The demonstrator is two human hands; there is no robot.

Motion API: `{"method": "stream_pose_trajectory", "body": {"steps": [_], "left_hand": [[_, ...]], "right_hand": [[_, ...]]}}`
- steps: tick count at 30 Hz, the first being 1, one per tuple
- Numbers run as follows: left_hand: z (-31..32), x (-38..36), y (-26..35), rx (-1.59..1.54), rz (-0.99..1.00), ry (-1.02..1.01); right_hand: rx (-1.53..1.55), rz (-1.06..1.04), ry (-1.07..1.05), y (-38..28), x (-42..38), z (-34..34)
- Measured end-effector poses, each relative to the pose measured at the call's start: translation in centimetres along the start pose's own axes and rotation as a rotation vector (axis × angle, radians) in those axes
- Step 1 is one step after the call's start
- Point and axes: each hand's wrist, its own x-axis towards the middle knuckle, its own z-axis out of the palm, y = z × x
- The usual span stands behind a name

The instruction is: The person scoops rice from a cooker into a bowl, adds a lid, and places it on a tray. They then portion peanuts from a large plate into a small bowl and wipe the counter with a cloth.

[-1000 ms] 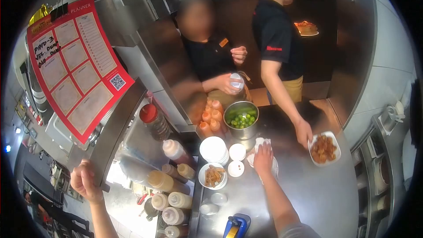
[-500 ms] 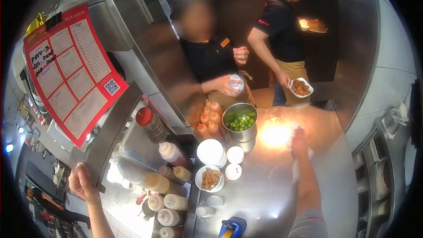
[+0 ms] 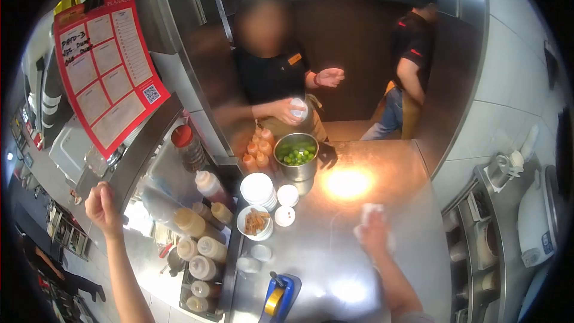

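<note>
My right hand (image 3: 375,232) presses a white cloth (image 3: 373,210) on the steel counter (image 3: 329,251), just in front of the bright lamp glow. My left hand (image 3: 104,204) is raised at the left in a closed fist, near the metal shelf edge; whether anything is inside it is hidden. A steel pot of green limes (image 3: 298,154) stands at the back of the counter. In front of it are stacked white bowls (image 3: 258,190) and a bowl of brown sticks (image 3: 256,222).
Sauce bottles (image 3: 203,268) fill the left side, beside a blue tape dispenser (image 3: 280,300). Across the counter one person (image 3: 272,78) holds a white cup; another person (image 3: 412,66) is at the right. A red planner sheet (image 3: 107,72) hangs at upper left.
My right hand has moved back toward me with the cloth. The person with the food bowl has moved right, and the bowl is out of sight. The view has shifted right.
</note>
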Motion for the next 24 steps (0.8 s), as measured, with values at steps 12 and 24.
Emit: {"method": "stream_pose_trajectory", "body": {"steps": [12,24], "left_hand": [[0.1,-0.4,-0.9,-0.136,-0.072,0.049],[0.3,-0.6,-0.9,-0.155,-0.108,0.073]], "right_hand": [[2.169,0.373,-0.326,-2.5,3.1,-1.8],[2.423,0.412,-0.389,-1.4,-3.8,2.2]]}}
